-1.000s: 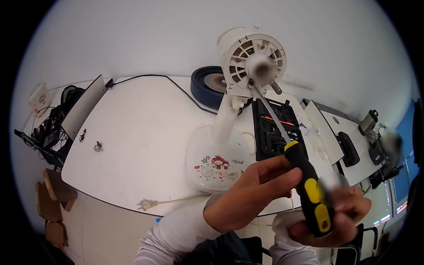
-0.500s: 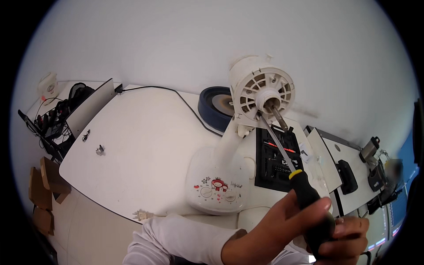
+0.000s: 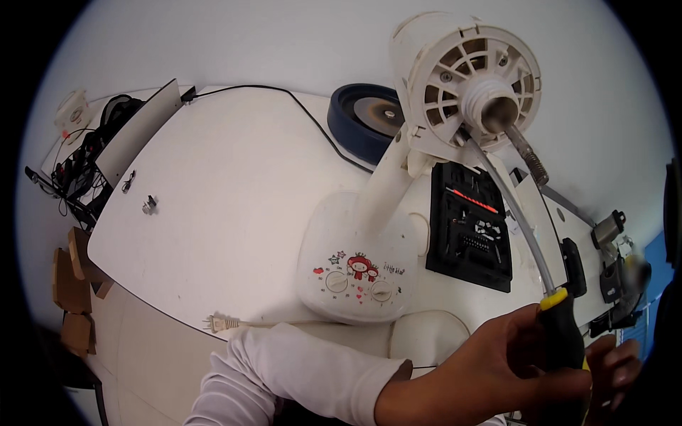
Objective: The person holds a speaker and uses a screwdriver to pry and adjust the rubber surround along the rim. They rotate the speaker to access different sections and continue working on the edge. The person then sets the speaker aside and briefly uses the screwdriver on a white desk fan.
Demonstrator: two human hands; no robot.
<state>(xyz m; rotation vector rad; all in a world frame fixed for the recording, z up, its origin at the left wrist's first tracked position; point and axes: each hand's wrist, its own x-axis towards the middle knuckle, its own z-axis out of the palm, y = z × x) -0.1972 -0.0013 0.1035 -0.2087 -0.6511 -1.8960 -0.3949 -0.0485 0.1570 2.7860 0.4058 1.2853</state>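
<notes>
A white desk fan without blades or guard stands on the right part of the table, its round motor housing (image 3: 465, 85) facing me. A metal motor shaft (image 3: 527, 155) with a threaded end sticks out of the housing's collar. My left hand (image 3: 490, 362) grips the black-and-yellow handle of a screwdriver (image 3: 515, 216). Its long shank reaches up to the housing's lower part beside the collar, where the tip is hidden. Curled around the handle's far side are the fingers of my right hand (image 3: 616, 366); the rest of that hand is out of sight. The white fan base (image 3: 355, 305) carries two dials.
Behind the fan lies a round dark-blue ring-shaped part (image 3: 362, 121). An open black tool case (image 3: 469, 234) sits right of the stand. A power plug (image 3: 222, 324) lies at the front edge, and a small metal part (image 3: 149, 205) at the left. Cardboard boxes (image 3: 77, 295) stand on the floor.
The fan's motor housing appears larger and higher in view, and the base has shifted slightly upward. Both hands and the screwdriver handle have moved right; the shank still meets the housing.
</notes>
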